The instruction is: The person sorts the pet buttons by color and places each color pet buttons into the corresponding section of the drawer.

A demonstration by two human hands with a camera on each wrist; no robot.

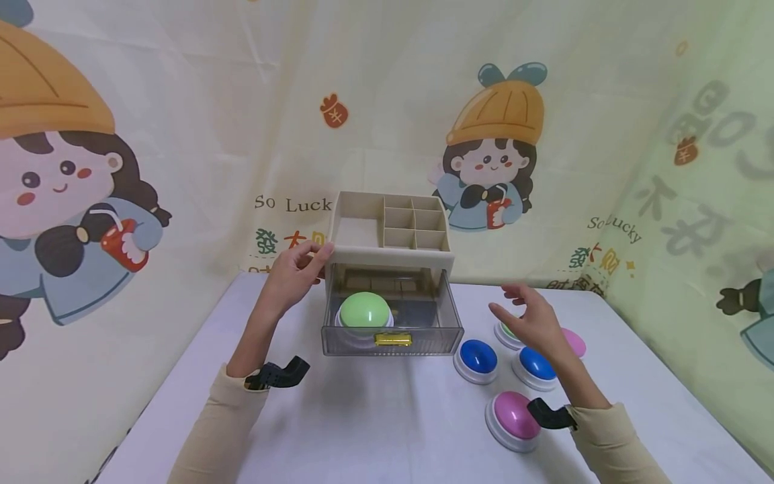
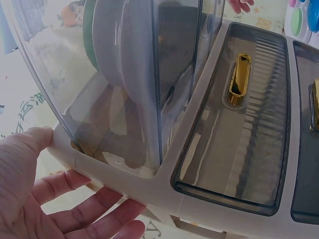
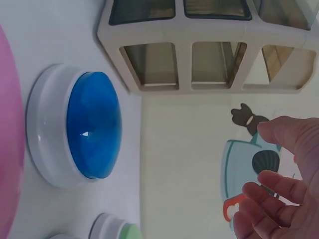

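A cream desktop drawer organizer (image 1: 393, 257) stands mid-table, its top drawer (image 1: 423, 343) pulled out. Inside that clear grey drawer sits a green dome push button (image 1: 365, 309) on a white base. My left hand (image 1: 290, 279) holds the organizer's upper left edge; in the left wrist view the thumb (image 2: 37, 139) is at the corner and the fingers lie along the side. Off to the right, my right hand (image 1: 532, 319) hangs in the air with spread, loosely bent fingers, holding nothing. Below and near it are blue buttons (image 1: 478, 356), a pink button (image 1: 516, 415) and a partly hidden green button (image 1: 506, 334).
Another blue button (image 1: 537, 363) and a pink button (image 1: 574, 341), partly covered by my right hand, stand on the white table (image 1: 375, 430). Lower drawers (image 2: 234, 119) with gold handles are closed. Small compartments (image 1: 416, 220) top the organizer. A printed curtain (image 1: 387, 60) hangs behind.
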